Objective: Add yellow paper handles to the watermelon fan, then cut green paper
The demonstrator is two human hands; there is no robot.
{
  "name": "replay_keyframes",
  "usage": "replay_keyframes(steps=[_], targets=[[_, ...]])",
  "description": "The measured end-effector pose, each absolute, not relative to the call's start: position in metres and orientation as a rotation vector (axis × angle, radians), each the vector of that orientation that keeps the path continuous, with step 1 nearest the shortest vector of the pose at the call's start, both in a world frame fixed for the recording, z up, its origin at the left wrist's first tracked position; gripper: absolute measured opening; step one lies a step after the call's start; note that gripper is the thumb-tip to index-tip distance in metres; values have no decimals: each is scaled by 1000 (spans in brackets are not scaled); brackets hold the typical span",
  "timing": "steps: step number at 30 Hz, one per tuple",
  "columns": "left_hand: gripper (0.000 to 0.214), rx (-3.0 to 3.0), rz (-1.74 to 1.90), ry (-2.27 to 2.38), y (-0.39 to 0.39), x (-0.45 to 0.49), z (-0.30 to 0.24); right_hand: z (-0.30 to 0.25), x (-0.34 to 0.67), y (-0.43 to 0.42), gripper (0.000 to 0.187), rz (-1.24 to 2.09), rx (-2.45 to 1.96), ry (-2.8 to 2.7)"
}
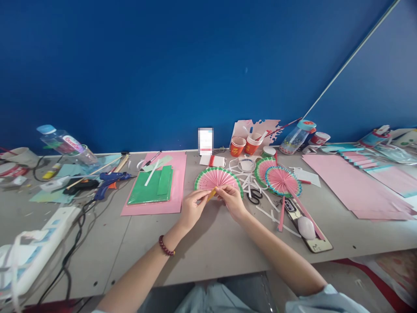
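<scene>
Far to the left of the hands, a blue glue gun [110, 179] lies on the desk [208, 248], and nearer in, green paper [153, 188] rests on a pink sheet [177, 174]. The left hand [192, 208] reaches forward from a bare forearm with a dark red bead bracelet [166, 246] at the wrist; its grip is pinched together on the yellow stick [211, 194] at the base of the half-open pink paper fan [217, 178]. The fan stands just above both hands, spread in a half circle with a green rim. The right hand [232, 201] comes in from the other side, palm turned down, its grip closed on the fan's lower edge, touching the left fingertips. Just right of it lie scissors [254, 196], then two finished fans [276, 179] with pink handles, and beyond them large pink sheets [352, 187].
</scene>
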State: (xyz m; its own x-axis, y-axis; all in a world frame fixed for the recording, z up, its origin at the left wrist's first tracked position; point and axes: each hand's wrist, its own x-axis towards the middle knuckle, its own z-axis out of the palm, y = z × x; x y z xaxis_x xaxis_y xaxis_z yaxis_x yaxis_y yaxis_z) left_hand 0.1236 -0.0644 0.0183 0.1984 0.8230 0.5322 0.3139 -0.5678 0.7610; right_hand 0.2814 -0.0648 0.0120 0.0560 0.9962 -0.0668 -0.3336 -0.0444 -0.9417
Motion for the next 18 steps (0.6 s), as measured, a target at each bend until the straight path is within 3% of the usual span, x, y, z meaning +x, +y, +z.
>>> replay_keyframes(steps=[18], targets=[[20, 2013, 1363, 1065, -64, 124, 17, 9, 282, -67, 25, 1421, -1036, -914]])
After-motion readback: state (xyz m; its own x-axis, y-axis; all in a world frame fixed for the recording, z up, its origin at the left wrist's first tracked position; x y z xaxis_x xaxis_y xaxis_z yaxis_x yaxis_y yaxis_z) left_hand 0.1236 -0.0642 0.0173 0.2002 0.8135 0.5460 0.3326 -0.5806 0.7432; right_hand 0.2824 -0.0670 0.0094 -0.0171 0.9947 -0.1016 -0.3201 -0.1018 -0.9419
